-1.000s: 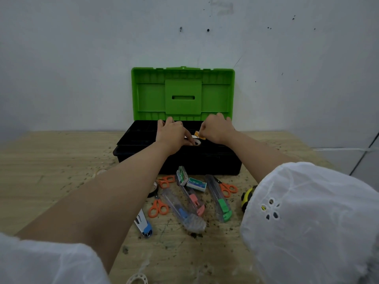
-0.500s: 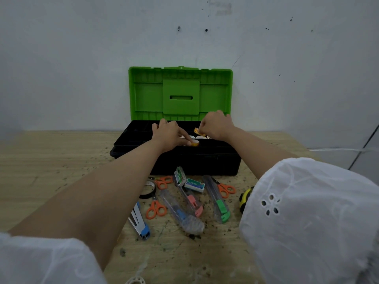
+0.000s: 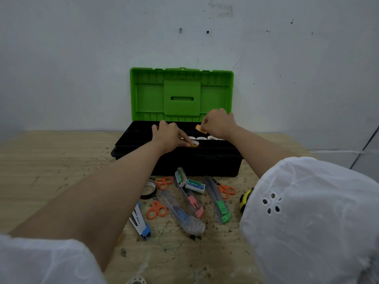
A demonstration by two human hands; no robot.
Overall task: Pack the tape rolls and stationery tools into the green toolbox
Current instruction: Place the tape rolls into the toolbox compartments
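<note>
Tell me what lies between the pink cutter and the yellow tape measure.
The green cutter, with orange scissors beside its far end; the head view shows it.

On my feed, wearer's kit: puffed white thin-cloth right sleeve (image 3: 307,212), eyelet flower (image 3: 271,202) punched near its edge (a small cluster of holes); matching white left sleeve (image 3: 41,261); left hand (image 3: 170,136) and right hand (image 3: 219,124) ungloved.
</note>
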